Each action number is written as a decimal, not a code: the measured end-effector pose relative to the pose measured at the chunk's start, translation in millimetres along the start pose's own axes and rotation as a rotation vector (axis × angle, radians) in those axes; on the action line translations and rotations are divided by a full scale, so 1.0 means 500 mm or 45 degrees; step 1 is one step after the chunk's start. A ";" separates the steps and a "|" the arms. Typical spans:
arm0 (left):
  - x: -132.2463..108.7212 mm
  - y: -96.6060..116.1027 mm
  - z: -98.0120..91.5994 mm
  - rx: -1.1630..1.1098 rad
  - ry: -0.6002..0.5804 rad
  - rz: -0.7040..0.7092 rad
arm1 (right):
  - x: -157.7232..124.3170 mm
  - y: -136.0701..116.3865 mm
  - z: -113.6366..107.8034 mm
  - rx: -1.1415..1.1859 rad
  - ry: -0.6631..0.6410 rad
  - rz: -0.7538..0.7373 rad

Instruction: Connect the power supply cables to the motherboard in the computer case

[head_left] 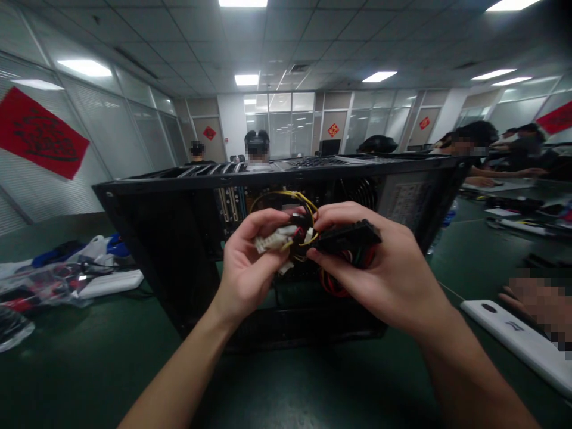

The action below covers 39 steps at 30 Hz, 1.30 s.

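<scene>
An open black computer case (170,238) stands on a dark green table (80,369) right in front of me. My left hand (248,268) is closed round white plastic power connectors (274,240) at the case opening. My right hand (379,268) pinches a long black connector (351,233), its tip close to the white ones. Yellow, red and black wires (297,199) loop from both connectors back into the case. A circuit board with slots (230,205) shows inside, partly hidden behind my hands.
Clear plastic bags and blue and white items (67,274) lie on the table at left. A white flat device (522,342) lies at right beside another person's hand (540,301). Several other people sit at tables behind and to the right.
</scene>
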<state>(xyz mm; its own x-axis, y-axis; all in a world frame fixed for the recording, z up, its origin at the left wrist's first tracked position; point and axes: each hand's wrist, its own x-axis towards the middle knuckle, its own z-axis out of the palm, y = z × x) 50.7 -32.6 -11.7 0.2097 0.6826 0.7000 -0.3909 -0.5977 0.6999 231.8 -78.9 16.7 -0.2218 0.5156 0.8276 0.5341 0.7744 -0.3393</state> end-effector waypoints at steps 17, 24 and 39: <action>-0.004 0.010 -0.006 0.155 -0.139 0.305 | 0.005 0.031 -0.017 0.300 -0.072 0.010; 0.003 0.022 -0.009 0.168 -0.190 0.290 | 0.007 0.028 -0.006 0.359 0.011 0.163; 0.018 0.076 -0.063 0.678 -0.428 0.271 | 0.007 0.034 0.013 0.578 -0.155 0.430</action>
<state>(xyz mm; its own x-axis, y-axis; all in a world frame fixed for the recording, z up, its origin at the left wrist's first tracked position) 9.5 -35.8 16.4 0.4789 0.4099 0.7763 0.0236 -0.8900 0.4553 234.8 -61.5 10.7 -0.2067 0.7790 0.5920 0.1937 0.6257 -0.7556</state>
